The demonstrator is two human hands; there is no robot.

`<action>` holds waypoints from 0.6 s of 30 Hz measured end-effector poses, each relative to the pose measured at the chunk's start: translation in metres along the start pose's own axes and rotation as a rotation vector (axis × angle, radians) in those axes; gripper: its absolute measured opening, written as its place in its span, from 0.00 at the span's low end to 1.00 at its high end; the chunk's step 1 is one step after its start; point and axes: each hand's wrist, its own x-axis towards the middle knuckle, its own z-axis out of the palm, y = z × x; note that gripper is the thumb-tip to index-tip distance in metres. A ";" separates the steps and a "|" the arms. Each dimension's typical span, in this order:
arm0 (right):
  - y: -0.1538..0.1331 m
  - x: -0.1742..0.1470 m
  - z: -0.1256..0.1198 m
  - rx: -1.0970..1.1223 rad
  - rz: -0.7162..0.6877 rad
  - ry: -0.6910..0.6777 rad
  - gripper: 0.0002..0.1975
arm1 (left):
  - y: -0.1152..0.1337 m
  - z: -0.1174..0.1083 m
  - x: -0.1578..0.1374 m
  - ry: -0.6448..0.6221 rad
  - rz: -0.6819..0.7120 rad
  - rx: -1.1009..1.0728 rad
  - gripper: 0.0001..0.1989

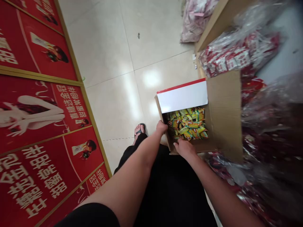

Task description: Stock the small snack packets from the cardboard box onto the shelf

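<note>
An open cardboard box (pixel 224 107) stands in front of me, its wide brown flap folded out to the right and a white flap (pixel 183 96) with a red edge at its far side. Inside lie many small yellow-green wrapped candies (pixel 189 123). My left hand (pixel 162 127) is closed around the left wall of the box. Over the near edge reaches my right hand (pixel 186 148), its fingers inside beside the nearest candies; the fingertips are partly hidden, so I cannot tell whether they grip anything.
Red printed panels with gold frames (pixel 82 85) line the left. On the right are plastic bags of red-and-white packets (pixel 236 58) and a wooden edge (pixel 213 23). A bag of pink packets (pixel 196 22) lies at the back. My sandalled foot (pixel 139 129) stands on the tiled floor (pixel 106 50).
</note>
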 end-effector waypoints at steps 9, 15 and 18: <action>0.024 -0.107 0.022 0.090 0.036 0.225 0.11 | -0.010 -0.080 -0.035 -0.106 0.074 -0.068 0.12; 0.032 -0.191 0.071 0.444 0.022 0.806 0.19 | -0.038 -0.168 -0.096 0.000 0.115 -0.180 0.07; 0.039 -0.243 0.092 0.612 0.457 0.797 0.20 | -0.054 -0.211 -0.136 0.076 0.128 -0.239 0.09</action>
